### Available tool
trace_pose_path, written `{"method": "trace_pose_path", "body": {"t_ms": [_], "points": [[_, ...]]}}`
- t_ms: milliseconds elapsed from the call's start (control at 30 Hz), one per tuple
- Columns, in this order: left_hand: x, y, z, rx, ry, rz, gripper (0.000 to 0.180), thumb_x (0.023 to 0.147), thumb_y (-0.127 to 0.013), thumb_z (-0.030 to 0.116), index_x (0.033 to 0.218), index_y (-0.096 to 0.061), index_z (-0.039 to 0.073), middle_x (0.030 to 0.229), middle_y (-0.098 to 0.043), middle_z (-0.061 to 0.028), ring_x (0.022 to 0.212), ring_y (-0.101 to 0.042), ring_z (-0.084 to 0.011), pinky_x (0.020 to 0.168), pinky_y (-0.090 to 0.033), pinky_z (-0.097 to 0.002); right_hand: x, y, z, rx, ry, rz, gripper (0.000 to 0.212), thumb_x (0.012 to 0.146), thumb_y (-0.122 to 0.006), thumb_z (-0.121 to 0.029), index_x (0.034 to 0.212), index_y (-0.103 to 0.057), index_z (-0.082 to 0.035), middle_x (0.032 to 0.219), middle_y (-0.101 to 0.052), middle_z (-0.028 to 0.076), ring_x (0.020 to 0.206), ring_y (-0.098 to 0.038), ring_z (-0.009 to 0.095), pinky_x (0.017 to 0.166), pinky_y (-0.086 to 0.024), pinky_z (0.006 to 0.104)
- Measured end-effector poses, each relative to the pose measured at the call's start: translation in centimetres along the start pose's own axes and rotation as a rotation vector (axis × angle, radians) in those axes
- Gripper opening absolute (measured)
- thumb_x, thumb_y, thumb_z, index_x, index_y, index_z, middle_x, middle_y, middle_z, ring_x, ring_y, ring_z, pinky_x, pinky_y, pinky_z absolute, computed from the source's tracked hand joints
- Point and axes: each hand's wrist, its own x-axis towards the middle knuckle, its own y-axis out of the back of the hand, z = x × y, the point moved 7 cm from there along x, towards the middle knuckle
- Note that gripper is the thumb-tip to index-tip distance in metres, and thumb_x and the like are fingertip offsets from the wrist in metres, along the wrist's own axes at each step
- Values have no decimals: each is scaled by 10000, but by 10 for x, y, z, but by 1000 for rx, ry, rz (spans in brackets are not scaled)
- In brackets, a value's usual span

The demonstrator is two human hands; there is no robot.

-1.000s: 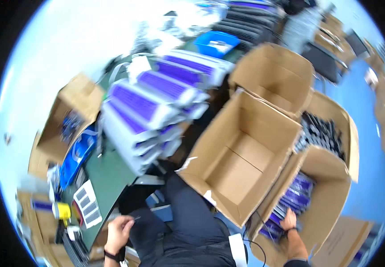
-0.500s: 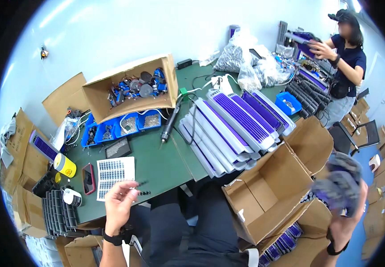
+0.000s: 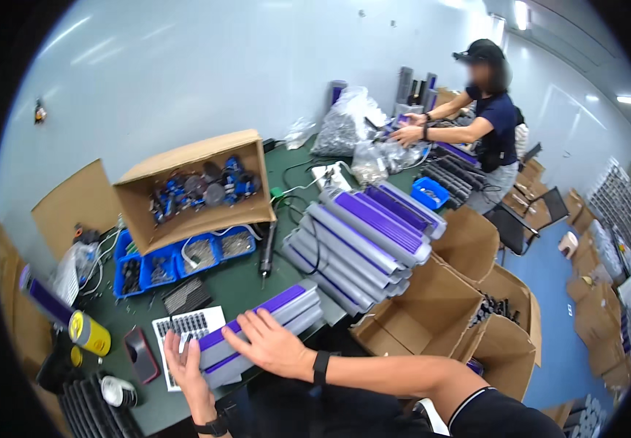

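At the table's front edge lie long grey and purple plastic housings [image 3: 291, 309], side by side over part of a printed sheet [image 3: 217, 316]. My right hand [image 3: 277, 349] rests on top of them, fingers stretched out and spread. Against their left end stands my left hand [image 3: 190, 374], its fingers raised and apart; nothing shows in its grip. Just behind them, a larger stack of similar grey and purple housings [image 3: 352, 244] covers the middle of the table. A pen-shaped electric screwdriver [image 3: 266, 252] lies left of that stack.
Blue bins [image 3: 173, 271] of small parts sit below a tilted cardboard box [image 3: 191, 144] of motors. A phone [image 3: 141, 355] and yellow canister [image 3: 89, 333] are at left. Open cartons [image 3: 421, 306] stand right of the table. A co-worker [image 3: 494, 120] handles parts at the far right.
My right hand has come from the far right onto housings now lying at the table's front edge. The small black coiled pieces no longer show in my left hand. The view has shifted.
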Motion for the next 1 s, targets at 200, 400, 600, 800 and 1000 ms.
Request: {"method": "trace_pose_path", "body": {"t_ms": [200, 400, 600, 800, 1000], "points": [[-10, -7, -1, 51, 97, -8, 679, 1033, -720, 158, 1621, -418, 2, 1681, -381, -232, 1556, -382, -312, 1256, -325, -427, -19, -16, -1, -7, -118, 54, 614, 989, -567, -202, 1592, -502, -100, 1385, -634, 235, 1323, -604, 384, 1175, -437, 516], [4, -14, -21, -9, 6, 69, 756, 960, -737, -16, 1633, -392, -4, 1686, -377, -204, 1509, -431, -288, 1231, -372, -419, -26, -20, -3, 113, -141, -46, 685, 966, -671, -279, 1602, -494, -99, 1447, -602, 231, 1391, -562, 384, 1227, -382, 552], [18, 27, -10, 27, -118, 144, 753, 934, -721, -49, 1618, -408, -29, 1676, -420, -195, 1546, -406, -284, 1249, -349, -415, -37, 44, 108, 164, -309, -45, 122, 971, -718, -179, 987, -746, -61, 1047, -755, 89, 1202, -680, 338, 1207, -391, 620], [16, 33, 27, 87, -59, 213, 668, 957, -752, -6, 1561, -469, -42, 1618, -487, -236, 1417, -522, -315, 1170, -447, -420, -80, -10, 161, -259, -79, -485, 372, 912, -623, -237, 1168, -814, -46, 1297, -757, 68, 1496, -473, 306, 1308, -192, 700], [16, 33, 24, 157, -39, 196, 738, 957, -749, -3, 1608, -407, -56, 1673, -427, -253, 1485, -479, -349, 1209, -418, -442, -93, -18, 179, -301, -84, -436, 448, 981, -581, -263, 1348, -746, -65, 1392, -724, 55, 1549, -413, 291, 1305, -216, 677]]}}
